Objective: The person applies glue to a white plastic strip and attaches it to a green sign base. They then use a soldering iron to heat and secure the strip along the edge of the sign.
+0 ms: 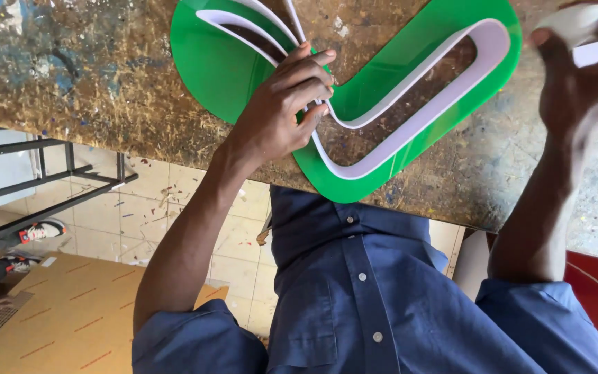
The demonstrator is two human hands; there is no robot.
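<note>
The green acrylic letter shape (410, 76) lay flat on the scarred, paint-stained wooden workbench (84, 76), directly ahead of the person's chest and overhanging the near edge at its lower bend; its long limbs ran away from the body, slanting up to the left and up to the right. A white plastic strip (410, 118) stood on edge on the green face, following the outline a little inside the rim. The left hand (282, 111) was much the nearer of the two; it rested right on the inner bend of the piece, wrist bent down, fingers (313, 69) curled and pressing against the white strip where the two limbs met, gripping the strip rather than lying loose. The right hand (579, 66) was held up and off to the right, clear of the green piece, closed around a pale, crumpled thing (576, 21), perhaps cloth or paper; what it was could not be told. Below the bench showed a tiled floor (147, 221), a cardboard sheet (70, 312) and a dark metal frame (50, 180).
</note>
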